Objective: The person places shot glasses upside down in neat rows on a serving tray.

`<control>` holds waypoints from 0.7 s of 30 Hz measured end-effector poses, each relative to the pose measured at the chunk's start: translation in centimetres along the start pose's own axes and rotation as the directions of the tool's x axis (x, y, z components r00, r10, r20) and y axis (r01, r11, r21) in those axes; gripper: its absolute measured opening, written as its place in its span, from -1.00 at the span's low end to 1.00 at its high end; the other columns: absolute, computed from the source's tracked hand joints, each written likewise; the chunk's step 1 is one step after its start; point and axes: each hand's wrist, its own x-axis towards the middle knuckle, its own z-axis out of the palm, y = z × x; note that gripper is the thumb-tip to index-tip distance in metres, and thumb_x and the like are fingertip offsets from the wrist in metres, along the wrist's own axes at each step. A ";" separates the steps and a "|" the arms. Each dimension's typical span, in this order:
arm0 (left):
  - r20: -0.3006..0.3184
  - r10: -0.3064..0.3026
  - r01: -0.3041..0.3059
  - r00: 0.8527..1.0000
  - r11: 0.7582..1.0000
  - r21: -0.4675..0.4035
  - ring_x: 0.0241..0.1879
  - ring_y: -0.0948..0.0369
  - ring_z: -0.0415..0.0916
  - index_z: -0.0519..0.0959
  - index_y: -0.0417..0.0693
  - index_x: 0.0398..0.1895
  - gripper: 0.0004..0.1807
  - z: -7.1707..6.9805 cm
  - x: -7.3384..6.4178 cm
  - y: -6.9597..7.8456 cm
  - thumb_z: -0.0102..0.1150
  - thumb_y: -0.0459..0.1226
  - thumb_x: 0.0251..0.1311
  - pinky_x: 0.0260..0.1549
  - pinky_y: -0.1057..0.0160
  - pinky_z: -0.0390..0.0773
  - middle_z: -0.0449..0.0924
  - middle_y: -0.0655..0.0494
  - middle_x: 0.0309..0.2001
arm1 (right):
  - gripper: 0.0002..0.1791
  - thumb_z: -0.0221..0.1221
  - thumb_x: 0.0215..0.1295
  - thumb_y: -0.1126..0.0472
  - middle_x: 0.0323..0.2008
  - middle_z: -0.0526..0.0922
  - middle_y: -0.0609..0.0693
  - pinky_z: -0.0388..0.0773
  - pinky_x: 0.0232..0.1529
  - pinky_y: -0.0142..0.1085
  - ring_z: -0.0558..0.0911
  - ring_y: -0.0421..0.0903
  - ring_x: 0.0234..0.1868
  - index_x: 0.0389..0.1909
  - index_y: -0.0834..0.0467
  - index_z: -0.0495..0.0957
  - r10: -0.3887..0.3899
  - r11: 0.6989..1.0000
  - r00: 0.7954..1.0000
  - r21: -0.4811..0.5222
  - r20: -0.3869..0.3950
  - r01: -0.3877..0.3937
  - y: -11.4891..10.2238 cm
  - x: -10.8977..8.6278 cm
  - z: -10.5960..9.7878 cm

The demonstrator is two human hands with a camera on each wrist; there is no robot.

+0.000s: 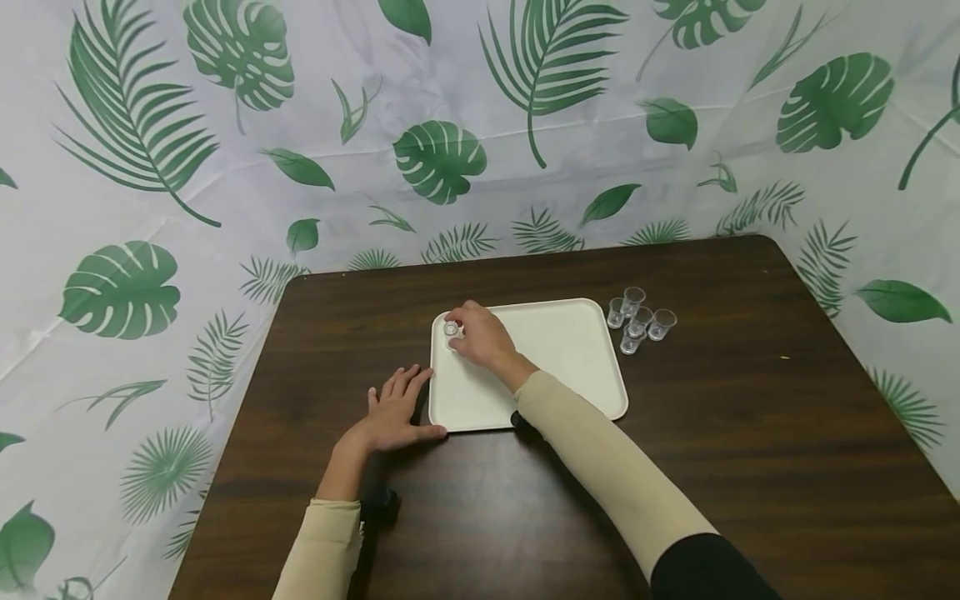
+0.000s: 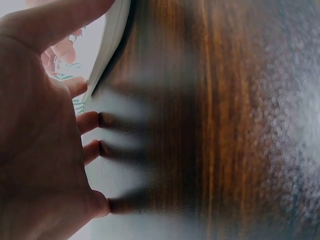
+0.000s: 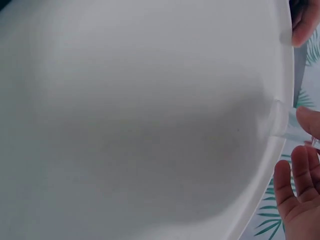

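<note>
Hanging at far left and on across the back: cloth (image 1: pixel 120 290), white with green leaf print. Desk (image 1: pixel 712 433) in front of it, dark wood grain. Your left sleeve (image 1: pixel 318 546) is beige, coming up from the near edge of view. Your left hand (image 1: pixel 390 417) lies loose, fingers spread, nothing in its grasp; fingertips down on the desk in the left wrist view. Its thumb sits at the tray's near left corner, index tip at the left rim; whether they press, you cannot tell from here. Tray (image 1: pixel 555 358): white, rounded corners, flat on the desk. Clear cup (image 1: pixel 451 328) over the tray's far left corner, pinched between thumb and fingers of your right hand (image 1: pixel 483 333). Whether the cup touches the tray, cannot tell. Your right sleeve (image 1: pixel 611 450), beige then black, crosses the tray's near rim. Just beyond the tray's right rim, five clear cups (image 1: pixel 640 321) stand on the desk in a tight cluster, wide mouths up.
</note>
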 end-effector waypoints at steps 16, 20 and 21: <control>-0.001 0.004 -0.004 1.000 1.000 0.000 0.50 -0.17 -0.30 -0.05 0.09 0.57 0.13 0.1 0.0 -0.1 0.25 0.32 0.04 0.17 -0.53 -0.26 -0.16 -0.12 0.55 | -0.46 0.37 0.17 0.12 -0.13 0.55 -0.04 0.49 -0.13 -0.21 0.55 -0.08 -0.20 0.21 0.01 0.52 0.011 1.000 1.000 -0.002 0.024 -0.011 0.0 -0.3 -0.1; 0.001 0.002 -0.002 1.000 1.000 -0.006 0.50 -0.18 -0.31 -0.05 0.08 0.57 0.13 0.0 0.0 0.0 0.26 0.30 0.05 0.17 -0.53 -0.27 -0.17 -0.13 0.55 | -0.39 0.39 0.16 0.08 -0.11 0.54 -0.04 0.49 -0.14 -0.20 0.54 -0.08 -0.19 0.25 0.01 0.49 0.018 0.999 0.999 0.027 0.030 -0.019 0.4 -0.5 -0.2; 0.001 0.003 -0.003 1.000 1.000 -0.007 0.50 -0.18 -0.31 -0.05 0.08 0.57 0.13 0.0 0.0 0.0 0.26 0.30 0.05 0.17 -0.53 -0.28 -0.17 -0.13 0.55 | -0.38 0.40 0.15 0.07 -0.11 0.54 -0.04 0.49 -0.14 -0.20 0.54 -0.08 -0.18 0.26 0.01 0.48 0.021 0.999 0.999 0.040 0.031 -0.022 0.5 -0.5 -0.2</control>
